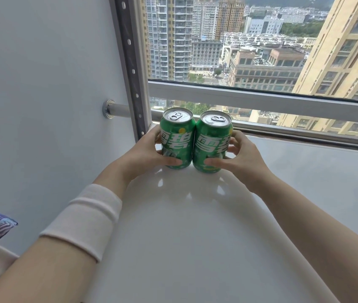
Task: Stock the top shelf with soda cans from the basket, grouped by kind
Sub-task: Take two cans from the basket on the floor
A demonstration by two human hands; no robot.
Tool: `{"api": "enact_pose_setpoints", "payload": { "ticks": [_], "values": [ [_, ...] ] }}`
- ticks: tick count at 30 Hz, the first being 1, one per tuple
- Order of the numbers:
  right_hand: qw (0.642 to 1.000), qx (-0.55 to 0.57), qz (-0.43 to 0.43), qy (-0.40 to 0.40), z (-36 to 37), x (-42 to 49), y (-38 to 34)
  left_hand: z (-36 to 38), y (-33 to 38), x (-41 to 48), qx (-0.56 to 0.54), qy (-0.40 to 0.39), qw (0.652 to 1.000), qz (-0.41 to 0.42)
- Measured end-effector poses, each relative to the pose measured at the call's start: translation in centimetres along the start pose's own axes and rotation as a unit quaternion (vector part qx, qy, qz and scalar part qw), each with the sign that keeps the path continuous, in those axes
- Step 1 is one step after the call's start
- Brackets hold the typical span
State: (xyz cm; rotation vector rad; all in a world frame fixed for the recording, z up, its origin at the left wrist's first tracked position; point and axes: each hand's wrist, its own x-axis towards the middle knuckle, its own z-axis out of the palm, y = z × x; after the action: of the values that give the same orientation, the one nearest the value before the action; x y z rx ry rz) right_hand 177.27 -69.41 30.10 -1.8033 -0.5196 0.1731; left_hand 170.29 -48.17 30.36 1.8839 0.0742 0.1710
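A single head-worn view looks forward and slightly down across the glossy white shelf board [195,237], close, facing its far edge and the wide glass window [261,51] behind

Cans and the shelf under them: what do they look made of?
Left can and right can: metal, likely aluminium; bare silvery pull-tab lids, glossy green printed sides. Shelf: smooth, glossy white with soft reflections; painted metal or laminate, cannot tell.

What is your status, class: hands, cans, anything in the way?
Left hand grips left can; right hand grips right can. Both green, upright, touching, on shelf. No obstruction seen.
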Motion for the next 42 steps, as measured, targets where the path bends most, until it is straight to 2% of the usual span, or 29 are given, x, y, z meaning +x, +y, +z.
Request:
{"api": "enact_pose_setpoints", "payload": {
  "ticks": [13, 34, 36, 38, 42],
  "values": [
    [1.000, 0.024, 0.004, 0.004, 0.7, -0.8, 0.0, 0.7, -0.4, -0.5, 0.018, 0.038, 0.999, 0.005],
    [0.999, -0.007, 0.030, -0.014, 0.7, -2.4, -0.3, 1.4, -0.2, -3.0, 0.020, 0.027, 0.999, -0.011],
    [0.999, -0.035, 0.032, -0.008, 0.4, -3.6, -0.4, 1.8, 0.1, -4.2, 0.046, 0.024, 0.998, -0.036],
    [0.996, -0.087, 0.024, 0.004, 0.1, -5.4, -0.5, 2.4, 0.5, -5.7, 0.083, 0.054, 0.994, -0.045],
    [0.984, -0.177, -0.009, 0.018, -0.8, -9.7, -1.0, 4.4, 2.4, -9.5, 0.145, 0.110, 0.983, -0.017]
  ]
}}
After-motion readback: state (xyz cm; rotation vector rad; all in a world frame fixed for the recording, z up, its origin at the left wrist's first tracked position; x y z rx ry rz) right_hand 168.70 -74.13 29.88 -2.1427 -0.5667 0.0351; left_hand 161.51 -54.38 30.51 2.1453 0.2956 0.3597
